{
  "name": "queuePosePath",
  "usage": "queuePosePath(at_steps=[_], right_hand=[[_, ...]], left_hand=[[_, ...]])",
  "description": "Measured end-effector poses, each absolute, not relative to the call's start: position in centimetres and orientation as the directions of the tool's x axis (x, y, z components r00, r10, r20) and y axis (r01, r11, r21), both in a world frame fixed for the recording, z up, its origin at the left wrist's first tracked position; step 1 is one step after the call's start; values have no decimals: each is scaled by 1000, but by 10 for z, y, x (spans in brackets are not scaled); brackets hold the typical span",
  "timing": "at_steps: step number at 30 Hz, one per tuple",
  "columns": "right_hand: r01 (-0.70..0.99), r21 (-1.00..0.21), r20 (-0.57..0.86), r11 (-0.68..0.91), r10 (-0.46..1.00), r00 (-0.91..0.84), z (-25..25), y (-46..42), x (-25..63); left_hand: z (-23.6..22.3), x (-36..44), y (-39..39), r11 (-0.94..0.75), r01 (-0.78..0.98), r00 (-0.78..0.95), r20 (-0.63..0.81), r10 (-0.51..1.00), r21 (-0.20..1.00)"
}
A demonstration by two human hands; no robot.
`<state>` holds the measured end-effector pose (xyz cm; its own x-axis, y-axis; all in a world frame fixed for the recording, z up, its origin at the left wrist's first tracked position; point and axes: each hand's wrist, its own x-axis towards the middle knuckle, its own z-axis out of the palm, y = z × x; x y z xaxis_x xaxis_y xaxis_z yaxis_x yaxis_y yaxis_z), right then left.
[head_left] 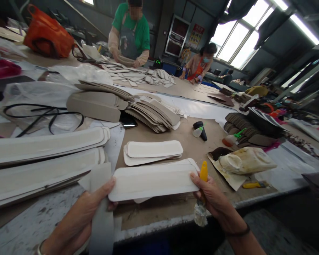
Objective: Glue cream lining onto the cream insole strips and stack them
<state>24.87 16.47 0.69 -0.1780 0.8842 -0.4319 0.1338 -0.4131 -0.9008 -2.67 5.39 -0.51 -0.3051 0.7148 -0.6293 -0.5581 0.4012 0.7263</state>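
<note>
A long white panel with rounded corners (154, 181) is held level above the table edge, near a few similar panels. My left hand (89, 205) pinches its left end, thumb on top. A pale grey strip (102, 212) hangs down across that hand; whether the fingers grip it too, I cannot tell. My right hand (211, 193) pinches the right end and also holds a yellow-handled brush (203, 171), its bristles pointing down and coated in whitish stuff. Just behind lies a short stack of smaller white panels (154, 149).
Long white panels (42, 143) are stacked at left. Beige pieces (151, 115) lie fanned behind. To the right are a stained plastic container (247, 161), a second yellow-handled brush (252, 185) and small bottles (230, 140). Two people (130, 33) work across the table.
</note>
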Motion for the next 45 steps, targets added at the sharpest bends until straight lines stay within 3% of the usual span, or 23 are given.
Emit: queuePosePath(at_steps=[8,16,20,26,31,34,38,40,45], right_hand=[[262,-805,-578,-533,805,-137,18,202,245],[367,-774,-591,-516,796,-128,21,218,233],[388,-804,-529,-451,841,-117,26,237,232],[432,-841,-427,-326,890,-162,34,278,213],[757,-646,-304,-94,942,-143,20,310,208],[821,-571,-172,-6,979,-112,19,314,217],[675,-723,14,145,981,-195,36,280,223],[544,-812,94,209,968,-233,45,250,215],[247,-969,-43,24,964,-263,36,181,181]], left_hand=[[10,-38,79,294,-597,-235,-513,826,747],[13,-43,91,275,-528,-239,-451,860,804],[7,-42,95,298,-504,-265,-474,840,811],[4,-43,111,407,-526,-360,-629,689,747],[3,-43,119,475,-502,-383,-678,627,722],[-6,-39,111,467,-376,-443,-598,668,800],[-19,-28,90,484,-77,-362,-477,801,872],[-23,-18,80,476,-18,-340,-454,824,879],[-25,-1,71,496,-71,-315,-491,812,865]])
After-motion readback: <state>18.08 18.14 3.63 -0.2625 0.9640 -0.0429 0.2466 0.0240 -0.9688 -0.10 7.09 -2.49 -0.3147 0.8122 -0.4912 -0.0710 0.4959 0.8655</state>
